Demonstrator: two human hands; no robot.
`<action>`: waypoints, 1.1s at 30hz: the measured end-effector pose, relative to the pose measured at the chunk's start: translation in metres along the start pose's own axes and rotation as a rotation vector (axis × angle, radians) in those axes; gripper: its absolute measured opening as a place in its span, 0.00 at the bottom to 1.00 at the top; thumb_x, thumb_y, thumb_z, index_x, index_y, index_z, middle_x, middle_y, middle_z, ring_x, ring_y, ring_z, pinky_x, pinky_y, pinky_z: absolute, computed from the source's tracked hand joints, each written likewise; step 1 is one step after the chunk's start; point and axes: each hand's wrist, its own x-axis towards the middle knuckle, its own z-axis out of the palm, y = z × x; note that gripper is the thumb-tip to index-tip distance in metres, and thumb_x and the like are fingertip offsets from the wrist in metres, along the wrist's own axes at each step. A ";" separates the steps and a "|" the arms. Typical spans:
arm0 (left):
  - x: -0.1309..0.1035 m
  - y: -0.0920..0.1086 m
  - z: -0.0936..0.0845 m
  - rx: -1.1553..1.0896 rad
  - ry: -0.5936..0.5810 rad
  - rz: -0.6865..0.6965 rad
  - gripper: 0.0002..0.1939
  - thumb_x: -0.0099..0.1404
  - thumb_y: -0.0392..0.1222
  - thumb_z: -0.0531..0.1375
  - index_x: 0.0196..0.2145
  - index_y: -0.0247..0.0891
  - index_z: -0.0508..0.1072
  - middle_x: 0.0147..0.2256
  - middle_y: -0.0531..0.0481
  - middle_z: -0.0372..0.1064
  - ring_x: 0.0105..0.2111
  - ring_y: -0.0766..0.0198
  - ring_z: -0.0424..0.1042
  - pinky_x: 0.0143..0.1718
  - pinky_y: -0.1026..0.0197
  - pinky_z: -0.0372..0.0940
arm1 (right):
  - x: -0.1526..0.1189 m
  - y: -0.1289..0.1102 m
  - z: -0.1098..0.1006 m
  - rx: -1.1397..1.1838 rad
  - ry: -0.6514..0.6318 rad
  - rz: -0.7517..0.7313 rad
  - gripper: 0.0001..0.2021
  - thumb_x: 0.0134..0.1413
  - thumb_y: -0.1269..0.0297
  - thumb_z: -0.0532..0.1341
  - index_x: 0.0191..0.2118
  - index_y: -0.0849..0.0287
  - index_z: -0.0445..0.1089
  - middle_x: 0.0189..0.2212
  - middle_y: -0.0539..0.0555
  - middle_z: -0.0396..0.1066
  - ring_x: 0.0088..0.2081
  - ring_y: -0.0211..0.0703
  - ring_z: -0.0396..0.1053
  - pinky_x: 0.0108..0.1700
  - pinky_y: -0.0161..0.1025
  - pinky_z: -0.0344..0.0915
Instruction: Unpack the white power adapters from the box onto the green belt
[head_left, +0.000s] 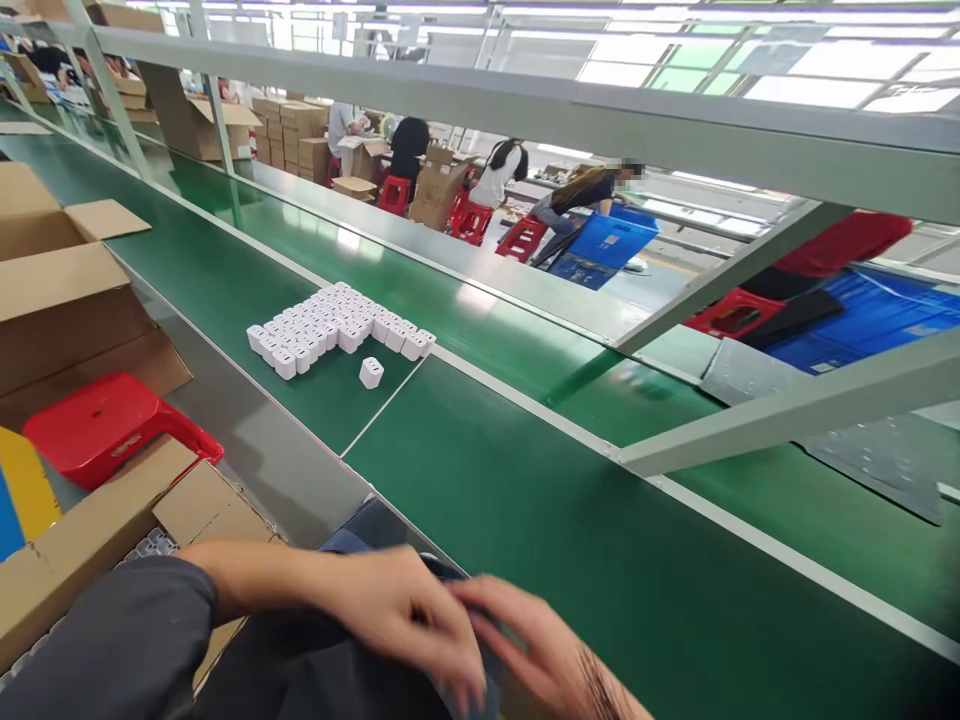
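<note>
My left hand (409,610) reaches in from the left at the bottom of the view, its fingers bent downward and smeared by motion. Close against it is my right hand (525,625), whose fingertips are partly hidden behind the left one. Whether either holds anything cannot be made out. Both are low, beside the near edge of the green belt (600,560). Farther up the belt, a block of many white chargers (322,325) stands in tight rows, and a single white charger (371,373) sits apart, just in front of them.
An open carton (172,480) with white pieces lies at lower left, beside a red stool (112,420). Another open carton (67,300) stands behind. Metal frame bars (750,420) cross the right side. Several people sit beyond the belts, near blue crates (611,238).
</note>
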 end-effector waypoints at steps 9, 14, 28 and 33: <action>-0.038 -0.086 -0.195 1.221 1.005 -0.244 0.20 0.71 0.49 0.51 0.53 0.38 0.73 0.58 0.42 0.67 0.63 0.49 0.59 0.65 0.45 0.53 | 0.239 0.021 0.006 -0.127 0.296 0.031 0.30 0.63 0.57 0.55 0.68 0.58 0.53 0.63 0.62 0.57 0.60 0.53 0.63 0.57 0.51 0.69; -0.041 -0.124 -0.214 1.326 1.031 -0.352 0.22 0.72 0.49 0.50 0.59 0.41 0.68 0.62 0.45 0.62 0.65 0.50 0.56 0.69 0.42 0.43 | 0.315 0.023 0.010 -0.185 0.377 0.110 0.26 0.63 0.62 0.54 0.65 0.60 0.60 0.58 0.62 0.64 0.57 0.54 0.65 0.52 0.49 0.70; -0.041 -0.141 -0.210 1.270 1.204 -0.285 0.18 0.70 0.45 0.53 0.54 0.46 0.73 0.63 0.47 0.61 0.68 0.50 0.50 0.70 0.38 0.38 | 0.415 0.029 0.006 -0.504 0.353 -0.059 0.43 0.55 0.48 0.64 0.70 0.58 0.50 0.72 0.64 0.36 0.71 0.63 0.34 0.69 0.60 0.35; -0.040 -0.141 -0.210 1.311 1.146 -0.297 0.18 0.71 0.43 0.51 0.56 0.47 0.72 0.64 0.48 0.59 0.68 0.50 0.49 0.70 0.37 0.37 | 0.427 0.032 0.002 -0.522 0.251 0.035 0.43 0.55 0.43 0.62 0.70 0.63 0.52 0.70 0.69 0.43 0.71 0.63 0.38 0.69 0.61 0.30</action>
